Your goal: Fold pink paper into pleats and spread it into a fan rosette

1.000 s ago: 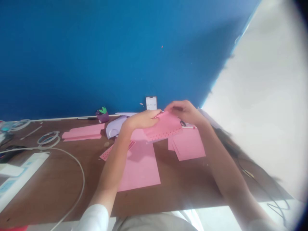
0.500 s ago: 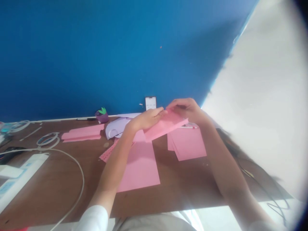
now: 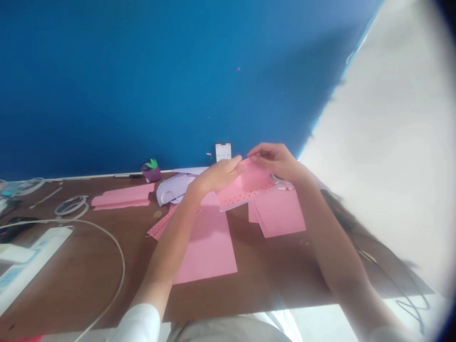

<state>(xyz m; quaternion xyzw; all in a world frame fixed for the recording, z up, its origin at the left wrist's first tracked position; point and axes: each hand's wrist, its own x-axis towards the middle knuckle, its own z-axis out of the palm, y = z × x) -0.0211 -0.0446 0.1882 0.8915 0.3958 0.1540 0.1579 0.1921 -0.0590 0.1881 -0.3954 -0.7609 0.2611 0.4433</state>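
Note:
A folded pink paper with red dots along its lower strip is held up above the desk between my hands. My left hand is closed on its left part, thumb on top. At its upper right edge my right hand pinches the paper with bent fingers. Under my left forearm lies a large pink sheet, partly hidden, and beside it a dotted pink strip. Smaller pink sheets lie overlapped below my right hand. What looks like scissors shows partly behind my right hand.
A phone leans on the blue wall. Crumpled lilac paper, a purple pot and a folded pink sheet stand or lie left. Tape rolls, a white power strip and a looping cable occupy the far left.
The pink paper between my hands has turned, so its dotted strip now faces me. Both hands have kept hold of it and barely moved.

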